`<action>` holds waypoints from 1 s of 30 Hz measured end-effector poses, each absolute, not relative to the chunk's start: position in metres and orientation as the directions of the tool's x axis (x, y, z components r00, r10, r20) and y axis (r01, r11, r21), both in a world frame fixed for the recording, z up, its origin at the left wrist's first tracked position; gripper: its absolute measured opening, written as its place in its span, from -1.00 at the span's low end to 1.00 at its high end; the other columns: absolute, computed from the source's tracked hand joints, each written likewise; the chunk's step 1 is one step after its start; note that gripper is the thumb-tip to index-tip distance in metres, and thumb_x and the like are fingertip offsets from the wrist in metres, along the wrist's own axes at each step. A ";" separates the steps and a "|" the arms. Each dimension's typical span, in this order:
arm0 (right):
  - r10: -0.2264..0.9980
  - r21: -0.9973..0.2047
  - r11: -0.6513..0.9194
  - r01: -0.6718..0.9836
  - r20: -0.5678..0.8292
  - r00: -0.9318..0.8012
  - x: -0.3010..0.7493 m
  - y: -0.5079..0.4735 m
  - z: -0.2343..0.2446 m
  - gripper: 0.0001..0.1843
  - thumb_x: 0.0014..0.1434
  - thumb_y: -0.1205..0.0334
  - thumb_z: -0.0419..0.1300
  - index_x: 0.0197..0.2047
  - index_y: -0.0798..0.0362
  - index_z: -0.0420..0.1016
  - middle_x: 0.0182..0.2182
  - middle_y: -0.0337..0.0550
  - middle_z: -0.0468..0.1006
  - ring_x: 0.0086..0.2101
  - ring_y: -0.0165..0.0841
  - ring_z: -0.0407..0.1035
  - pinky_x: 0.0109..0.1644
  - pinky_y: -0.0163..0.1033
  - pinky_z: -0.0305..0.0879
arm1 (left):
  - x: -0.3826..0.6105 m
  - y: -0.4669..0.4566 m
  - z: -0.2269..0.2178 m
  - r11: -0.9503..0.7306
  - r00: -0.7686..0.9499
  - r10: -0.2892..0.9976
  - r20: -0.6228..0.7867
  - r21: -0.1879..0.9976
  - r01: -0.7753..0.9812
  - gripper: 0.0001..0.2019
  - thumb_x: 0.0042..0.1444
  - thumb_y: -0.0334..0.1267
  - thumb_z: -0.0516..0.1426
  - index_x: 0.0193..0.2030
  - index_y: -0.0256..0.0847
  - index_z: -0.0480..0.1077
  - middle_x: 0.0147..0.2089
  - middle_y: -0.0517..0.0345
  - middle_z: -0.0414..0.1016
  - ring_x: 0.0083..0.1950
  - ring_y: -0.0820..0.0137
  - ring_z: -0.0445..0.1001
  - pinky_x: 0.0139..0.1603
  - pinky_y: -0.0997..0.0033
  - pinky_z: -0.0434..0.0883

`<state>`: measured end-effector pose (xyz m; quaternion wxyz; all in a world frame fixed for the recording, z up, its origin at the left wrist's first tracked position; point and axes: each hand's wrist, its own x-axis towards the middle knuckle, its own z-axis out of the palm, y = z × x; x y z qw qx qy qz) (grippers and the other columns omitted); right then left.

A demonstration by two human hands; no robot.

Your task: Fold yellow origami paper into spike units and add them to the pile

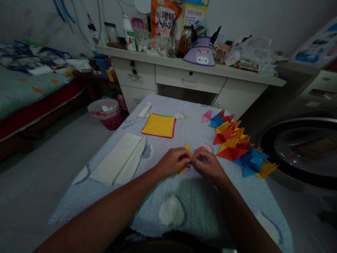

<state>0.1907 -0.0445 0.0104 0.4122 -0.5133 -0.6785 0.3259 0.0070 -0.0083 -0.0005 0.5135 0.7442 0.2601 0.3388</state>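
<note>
Both my hands meet over the middle of a cloth-covered table, fingertips almost touching. My left hand is closed round a folded piece of yellow paper, whose points stick out above and below the fingers. Thumb and index finger of my right hand pinch a small tip of the same paper; most of it is hidden by the fingers. To the right lie several folded paper cranes in red, yellow, blue and pink. A stack of square paper, yellow on top, rests beyond my left hand.
A folded pale sheet lies at the left, with a small white box farther back. Behind the table stands a white drawer desk crowded with jars and bags. A pink bin is left on the floor; a washing machine stands right.
</note>
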 end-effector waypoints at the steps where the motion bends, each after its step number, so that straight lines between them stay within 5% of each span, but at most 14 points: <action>1: 0.965 -0.864 0.262 0.430 0.227 -0.133 0.191 -0.044 0.011 -0.88 0.03 0.23 0.22 -0.52 0.01 0.44 -0.42 -0.19 0.39 -0.31 -0.31 0.31 -0.18 -0.19 0.21 | 0.007 -0.008 -0.001 -0.335 0.636 0.735 0.236 0.941 0.038 -0.88 0.10 -0.45 0.08 -0.29 -0.28 0.45 -0.36 0.17 0.46 -0.34 0.49 0.47 -0.25 0.48 0.39; 16: 0.960 -0.840 0.280 0.465 0.233 -0.156 0.191 -0.044 0.011 -0.90 0.01 0.33 0.16 -0.52 0.03 0.37 -0.41 -0.21 0.39 -0.29 -0.33 0.32 -0.15 -0.21 0.22 | 0.009 -0.009 0.000 -0.325 0.628 0.741 0.236 0.945 0.028 -0.88 0.09 -0.45 0.07 -0.30 -0.28 0.44 -0.36 0.17 0.45 -0.36 0.49 0.46 -0.27 0.48 0.40; 30: 0.974 -0.876 0.223 0.427 0.181 -0.137 0.193 -0.046 0.013 -0.88 0.03 0.22 0.18 -0.50 0.02 0.43 -0.40 -0.19 0.39 -0.29 -0.31 0.31 -0.16 -0.20 0.21 | 0.009 -0.009 -0.004 -0.300 0.618 0.755 0.221 0.953 0.026 -0.88 0.10 -0.42 0.09 -0.27 -0.28 0.45 -0.35 0.15 0.47 -0.34 0.47 0.48 -0.26 0.47 0.40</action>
